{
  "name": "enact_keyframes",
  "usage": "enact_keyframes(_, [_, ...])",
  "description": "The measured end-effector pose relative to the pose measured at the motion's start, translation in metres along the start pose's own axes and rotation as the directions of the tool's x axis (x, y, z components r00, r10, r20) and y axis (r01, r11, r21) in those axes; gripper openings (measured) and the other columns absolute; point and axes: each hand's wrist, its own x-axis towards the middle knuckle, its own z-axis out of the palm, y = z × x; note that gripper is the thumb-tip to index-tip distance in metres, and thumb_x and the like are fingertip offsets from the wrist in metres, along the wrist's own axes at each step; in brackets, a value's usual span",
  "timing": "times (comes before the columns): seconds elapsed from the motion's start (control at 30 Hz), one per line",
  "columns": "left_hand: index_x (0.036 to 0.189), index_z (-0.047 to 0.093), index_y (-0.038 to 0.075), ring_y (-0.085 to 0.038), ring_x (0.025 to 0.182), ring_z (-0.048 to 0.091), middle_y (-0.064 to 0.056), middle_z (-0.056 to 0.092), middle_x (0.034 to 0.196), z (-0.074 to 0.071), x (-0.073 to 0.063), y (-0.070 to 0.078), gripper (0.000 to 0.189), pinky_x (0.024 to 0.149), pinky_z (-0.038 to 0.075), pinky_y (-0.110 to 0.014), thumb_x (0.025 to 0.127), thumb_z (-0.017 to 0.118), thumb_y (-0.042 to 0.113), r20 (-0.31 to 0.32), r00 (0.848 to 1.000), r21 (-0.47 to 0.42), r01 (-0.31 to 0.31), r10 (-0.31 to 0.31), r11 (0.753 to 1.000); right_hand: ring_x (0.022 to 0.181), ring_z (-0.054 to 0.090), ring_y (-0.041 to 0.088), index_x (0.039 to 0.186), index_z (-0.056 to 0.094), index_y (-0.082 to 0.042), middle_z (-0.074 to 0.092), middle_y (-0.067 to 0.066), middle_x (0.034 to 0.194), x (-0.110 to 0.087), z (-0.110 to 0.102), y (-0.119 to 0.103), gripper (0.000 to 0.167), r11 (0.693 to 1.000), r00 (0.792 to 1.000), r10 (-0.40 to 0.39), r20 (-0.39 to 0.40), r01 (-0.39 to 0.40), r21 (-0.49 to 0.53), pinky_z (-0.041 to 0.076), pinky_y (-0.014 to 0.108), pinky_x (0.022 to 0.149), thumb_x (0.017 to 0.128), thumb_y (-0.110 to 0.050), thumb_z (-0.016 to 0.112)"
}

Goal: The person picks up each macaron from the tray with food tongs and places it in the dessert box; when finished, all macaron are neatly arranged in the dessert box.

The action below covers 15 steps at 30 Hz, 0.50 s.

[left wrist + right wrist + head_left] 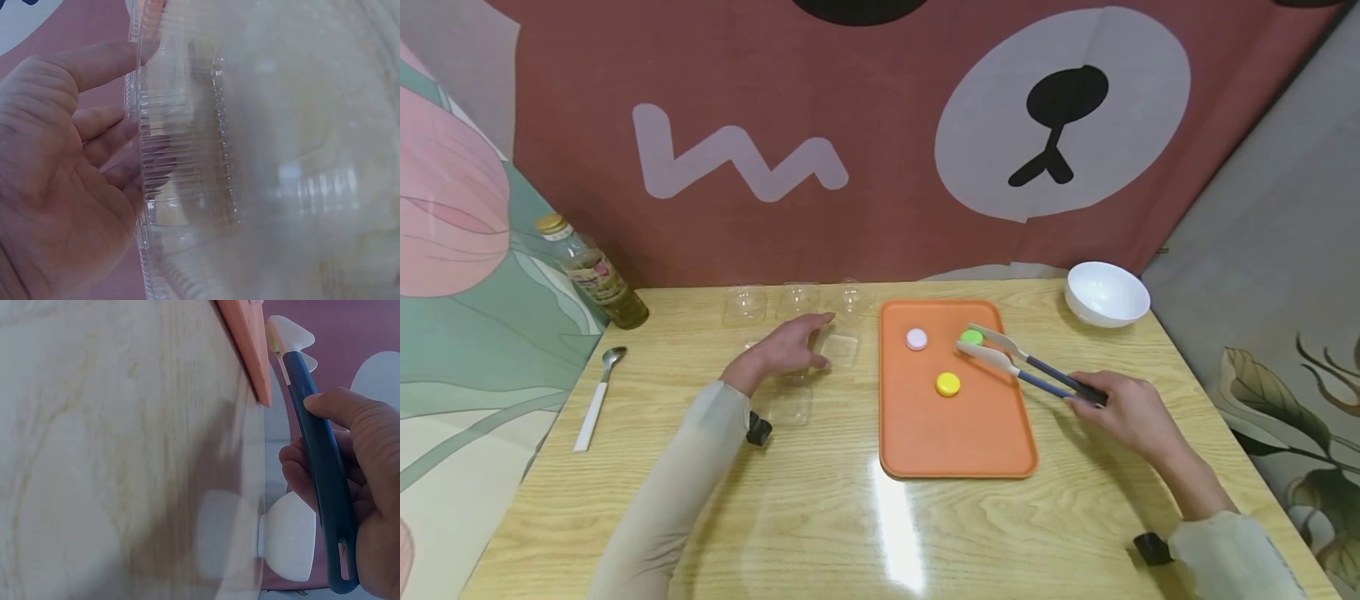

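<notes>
My right hand [1123, 412] grips tongs [1051, 377] with dark blue handles and pale tips. The tips stand on either side of a green round piece [972, 337], on an orange tray [958, 442]. A pink piece [916, 339] and a yellow piece [947, 384] lie on the same tray. My left hand [786, 343] reaches over clear plastic packaging [839, 350] left of the tray, thumb and fingers spread apart. In the left wrist view, its fingers are at the ribbed edge of the packaging [181, 144], partly seen through the plastic.
A white bowl [1107, 295] stands at the back right. At the left are a bottle of yellowish liquid [601, 279] with a gold cap and a white-handled spoon [598, 400]. A fabric backdrop [887, 225] hangs behind the wooden table [820, 517].
</notes>
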Motion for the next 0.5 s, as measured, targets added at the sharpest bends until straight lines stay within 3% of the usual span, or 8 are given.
enact_keyframes(0.1, [0.158, 0.034, 0.007, -0.036, 0.152, 0.030, -0.018, 0.037, 0.161, 0.000, -0.001, 0.000, 0.088, 0.125, 0.026, -0.051, 0.086, 0.082, 0.022, -0.009, 1.000, 0.016, 0.001, -0.001, 1.000, 0.075, 0.070, 0.024, 0.109, 0.078, -0.005, 0.078, 0.011, 0.090, 0.002, -0.001, -0.003, 0.034, 1.000, 1.000, -0.013, -0.020, 0.013, 0.001, 0.054, 0.040, 0.064, 0.079, -0.018, 0.085])
enact_keyframes(0.33, [0.156, 0.038, 0.005, -0.036, 0.140, 0.045, -0.018, 0.046, 0.154, 0.001, -0.001, 0.000, 0.088, 0.119, 0.036, -0.051, 0.085, 0.083, 0.029, -0.019, 1.000, 0.034, 0.001, 0.000, 0.999, 0.077, 0.069, 0.020, 0.111, 0.078, -0.008, 0.078, 0.007, 0.092, 0.011, -0.001, -0.014, 0.033, 0.999, 0.999, -0.035, -0.022, 0.036, 0.020, 0.054, 0.037, 0.065, 0.081, -0.020, 0.085])
enact_keyframes(0.5, [0.157, 0.037, 0.009, -0.034, 0.146, 0.041, -0.014, 0.045, 0.158, 0.001, 0.000, 0.001, 0.088, 0.121, 0.034, -0.050, 0.085, 0.083, 0.032, -0.005, 0.999, 0.011, 0.042, -0.042, 0.999, 0.076, 0.068, 0.016, 0.113, 0.078, -0.010, 0.078, 0.005, 0.092, 0.022, 0.002, -0.028, 0.033, 0.997, 0.998, -0.064, 0.004, 0.064, 0.048, 0.053, 0.033, 0.064, 0.082, -0.020, 0.083])
